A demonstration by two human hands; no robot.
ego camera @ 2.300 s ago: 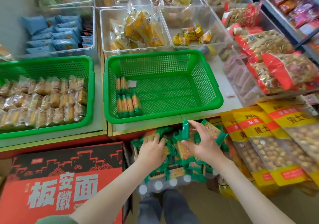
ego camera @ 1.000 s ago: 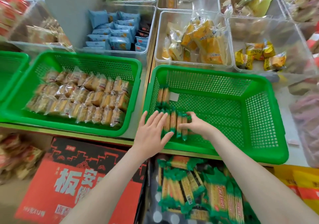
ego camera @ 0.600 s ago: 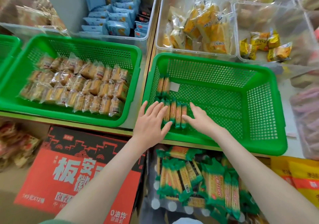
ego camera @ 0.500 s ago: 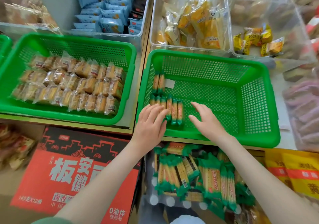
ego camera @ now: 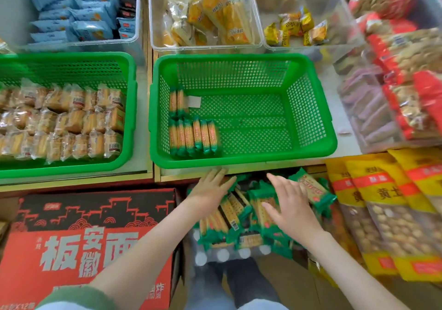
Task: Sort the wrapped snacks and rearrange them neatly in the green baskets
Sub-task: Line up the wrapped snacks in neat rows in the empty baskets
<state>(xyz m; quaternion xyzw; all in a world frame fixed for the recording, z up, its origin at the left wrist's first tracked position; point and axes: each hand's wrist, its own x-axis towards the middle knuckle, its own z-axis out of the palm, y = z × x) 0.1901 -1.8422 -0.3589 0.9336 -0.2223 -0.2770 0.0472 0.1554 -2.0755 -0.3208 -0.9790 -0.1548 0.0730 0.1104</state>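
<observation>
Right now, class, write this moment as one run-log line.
left hand: open, over loose green packs | right hand: open, over same pile | green basket: two rows of packs at its left wall

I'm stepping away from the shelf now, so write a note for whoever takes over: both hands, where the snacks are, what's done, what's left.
Left hand: open, holding nothing, over the left of the loose pile of green-wrapped packs below the shelf.
Right hand: open, fingers spread over the same pile, holding nothing.
Done: right green basket holds a front row of about six packs by its left wall, two more behind.
Left green basket: filled with rows of clear-wrapped cakes.
Left to do: line up the pile in the right basket.
</observation>
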